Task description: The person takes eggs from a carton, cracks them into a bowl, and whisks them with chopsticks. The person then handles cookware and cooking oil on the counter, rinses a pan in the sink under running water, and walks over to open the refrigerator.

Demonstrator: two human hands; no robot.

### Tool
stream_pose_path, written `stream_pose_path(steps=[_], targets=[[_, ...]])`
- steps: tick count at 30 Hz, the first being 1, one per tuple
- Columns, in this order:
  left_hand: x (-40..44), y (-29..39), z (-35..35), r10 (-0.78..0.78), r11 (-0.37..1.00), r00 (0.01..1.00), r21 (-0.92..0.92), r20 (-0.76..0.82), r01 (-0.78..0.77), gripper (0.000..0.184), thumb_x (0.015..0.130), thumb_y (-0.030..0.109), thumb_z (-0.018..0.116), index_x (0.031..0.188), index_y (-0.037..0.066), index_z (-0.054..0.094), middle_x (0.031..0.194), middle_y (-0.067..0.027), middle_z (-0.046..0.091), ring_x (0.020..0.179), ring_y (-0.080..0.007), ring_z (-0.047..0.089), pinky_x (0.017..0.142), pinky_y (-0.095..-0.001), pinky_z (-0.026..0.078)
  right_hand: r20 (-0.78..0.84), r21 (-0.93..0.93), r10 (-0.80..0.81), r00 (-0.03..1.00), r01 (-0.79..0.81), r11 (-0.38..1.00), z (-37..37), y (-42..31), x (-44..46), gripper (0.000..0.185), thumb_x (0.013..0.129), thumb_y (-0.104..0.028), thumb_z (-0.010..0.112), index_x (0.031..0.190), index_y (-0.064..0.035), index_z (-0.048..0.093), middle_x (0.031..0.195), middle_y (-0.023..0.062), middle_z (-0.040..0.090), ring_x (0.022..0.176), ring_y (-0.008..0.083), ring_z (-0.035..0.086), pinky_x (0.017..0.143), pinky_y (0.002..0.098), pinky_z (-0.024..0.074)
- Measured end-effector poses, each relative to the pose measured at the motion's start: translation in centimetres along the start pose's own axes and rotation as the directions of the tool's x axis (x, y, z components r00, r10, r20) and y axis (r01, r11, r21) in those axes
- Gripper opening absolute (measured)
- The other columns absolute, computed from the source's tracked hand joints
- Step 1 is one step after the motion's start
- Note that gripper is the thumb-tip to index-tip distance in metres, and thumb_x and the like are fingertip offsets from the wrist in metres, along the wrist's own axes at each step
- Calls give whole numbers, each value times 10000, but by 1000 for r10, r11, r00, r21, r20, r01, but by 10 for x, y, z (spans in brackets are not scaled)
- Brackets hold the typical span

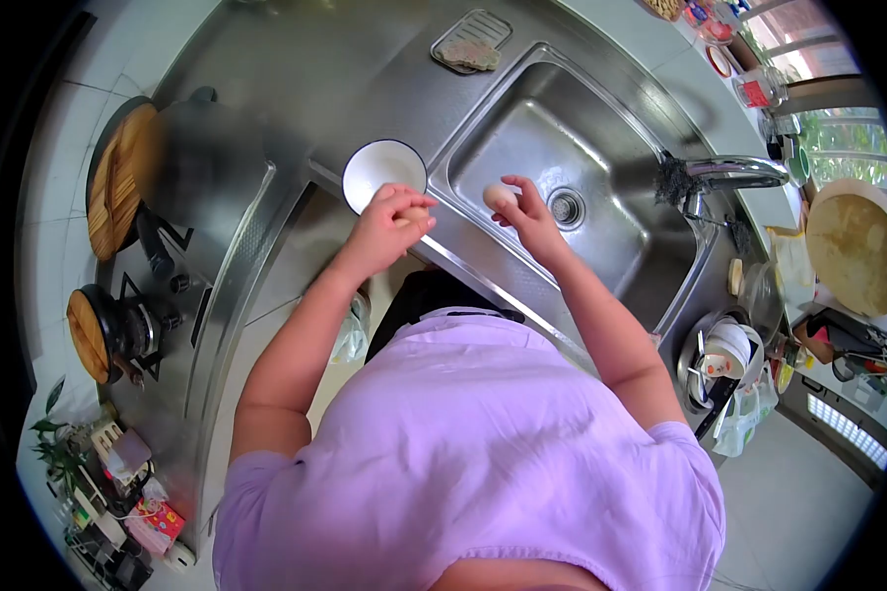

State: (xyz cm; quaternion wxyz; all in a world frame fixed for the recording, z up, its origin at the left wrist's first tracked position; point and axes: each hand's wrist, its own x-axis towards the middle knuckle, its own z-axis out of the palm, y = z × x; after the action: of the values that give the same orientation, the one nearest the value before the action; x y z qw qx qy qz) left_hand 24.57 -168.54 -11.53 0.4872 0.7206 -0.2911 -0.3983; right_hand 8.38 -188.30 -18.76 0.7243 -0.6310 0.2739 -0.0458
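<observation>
My left hand (389, 229) is closed beside the near rim of a white bowl with a dark blue rim (373, 169), which stands on the steel counter left of the sink. Between its curled fingers shows a light brown rounded thing (414, 214) that looks like an egg, mostly covered. Over the left side of the steel sink (601, 128), my right hand (529, 222) pinches a pale egg (497, 196) between thumb and fingers. The two hands are apart, and the bowl's inside looks white where it shows.
A chrome faucet (739, 169) reaches over the sink from the right. Stacked bowls (724, 350) stand to the sink's right. A soap dish (471, 44) lies behind. On the left is a stove with round wooden lids (118, 187). Jars (759, 89) line the window ledge.
</observation>
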Motion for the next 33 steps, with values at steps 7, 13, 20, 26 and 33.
stream_pose_path(steps=[7, 13, 20, 26, 33], targets=[[19, 10, -41, -68, 979, 993, 185, -97, 85, 446, 754, 307, 746, 1113, 68, 631, 1141, -123, 483, 989, -229, 549, 825, -319, 479, 321, 160, -59, 945, 7, 987, 70, -65, 44, 392, 932, -233, 552, 1240, -10, 457, 1033, 85, 602, 863, 135, 600, 780, 266, 489], [18, -23, -70, -43, 962, 992, 263, -117, 72, 436, 776, 338, 720, 1085, 50, 614, 1117, -79, 465, 882, -167, 560, 548, -266, 504, 369, -2, -123, 921, 133, 991, 104, -64, 62, 451, 900, -183, 602, 1283, 4, 455, 1055, 100, 605, 880, 135, 603, 803, 274, 493], [16, -33, -76, 42, 913, 984, 407, -170, 31, 441, 750, 357, 716, 1057, 49, 638, 1091, -113, 507, 943, -239, 571, 790, -326, 489, 256, -351, -311, 915, 388, 852, 121, -59, 66, 422, 755, -123, 676, 1142, 18, 587, 865, 171, 663, 758, 191, 649, 706, 292, 514], [23, -37, -74, 43, 913, 982, 406, -182, 35, 483, 683, 339, 717, 1065, 52, 646, 1118, -140, 511, 978, -268, 573, 865, -334, 464, 217, -337, -303, 928, 362, 869, 120, -51, 71, 425, 743, -119, 668, 1138, 18, 591, 839, 171, 664, 729, 195, 652, 682, 297, 514], [26, -34, -68, 63, 859, 978, 510, -199, 48, 466, 682, 361, 674, 1061, 91, 650, 1128, -120, 518, 996, -271, 574, 863, -349, 470, 242, -508, -469, 850, 522, 685, 124, -60, 63, 424, 729, -78, 654, 1138, 11, 583, 873, 165, 653, 727, 242, 654, 679, 316, 526]])
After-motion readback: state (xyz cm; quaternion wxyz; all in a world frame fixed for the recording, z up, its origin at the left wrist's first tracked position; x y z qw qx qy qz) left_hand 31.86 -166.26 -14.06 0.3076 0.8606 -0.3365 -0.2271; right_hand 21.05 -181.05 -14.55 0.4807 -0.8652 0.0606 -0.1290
